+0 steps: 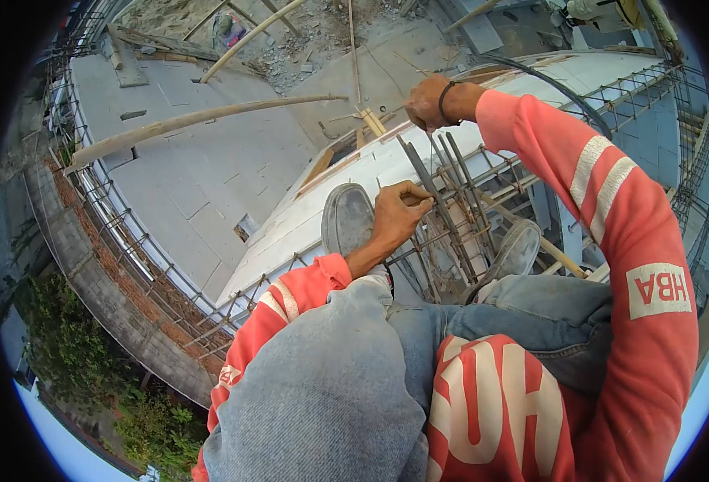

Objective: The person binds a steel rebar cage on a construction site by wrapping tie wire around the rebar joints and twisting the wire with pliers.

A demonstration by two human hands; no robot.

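My left hand [399,210] is closed in a pinch beside upright steel rebars [451,205]. Its thumb and forefinger meet close to the bars, and what they hold is too small to make out. Higher up and to the right, my right hand [428,103] is curled closed above the bar tops, a black band [444,102] round its wrist. Anything in its fingers is hidden. The rebars rise from a cage with cross ties [461,233] between my two shoes. My left shoe [346,218] is close to my left hand; the right shoe [518,247] stands beyond the bars.
A wall top with rebar [149,265] curves along the left, with a drop to shrubs [73,353] outside. Pale panels [186,185] lie inside it, crossed by a wooden pole [202,115]. More rebar cages [636,96] run to the right. Rubble [306,48] lies far below.
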